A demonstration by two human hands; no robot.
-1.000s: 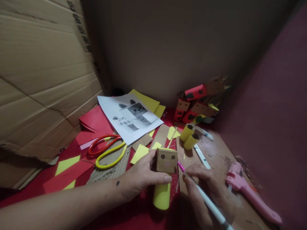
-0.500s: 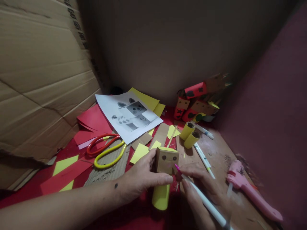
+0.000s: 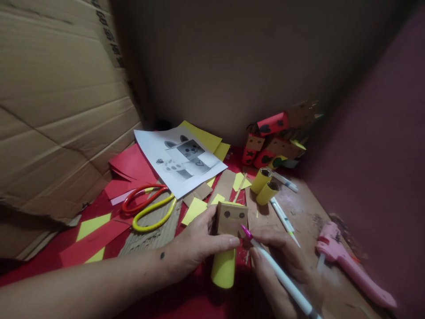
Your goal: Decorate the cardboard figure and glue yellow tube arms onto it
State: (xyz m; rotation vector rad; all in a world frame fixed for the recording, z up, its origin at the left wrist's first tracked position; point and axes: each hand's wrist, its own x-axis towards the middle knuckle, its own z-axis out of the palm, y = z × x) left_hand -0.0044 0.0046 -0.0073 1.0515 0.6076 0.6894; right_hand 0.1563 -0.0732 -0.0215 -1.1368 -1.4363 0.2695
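Head view: cardboard-headed figure (image 3: 230,221) within left fingers (image 3: 227,242), marker (image 3: 282,278) between right fingers (image 3: 271,236).

Small craft corner; whether home or workshop cannot be told. Hemmed in by plain wall (image 3: 212,66) and large cardboard sheet (image 3: 59,110). Craft use shown by pink-tipped marker (image 3: 282,277) held at cardboard-headed figure (image 3: 229,225), pink glue gun (image 3: 348,265), red-and-yellow scissors (image 3: 146,229), printed animal page (image 3: 181,164), cut coloured paper (image 3: 131,164), red figures (image 3: 274,124) piled behind.

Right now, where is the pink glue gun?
In the head view, the pink glue gun lies at the lower right on the brown surface, to the right of the right hand, which holds the pink-tipped marker.
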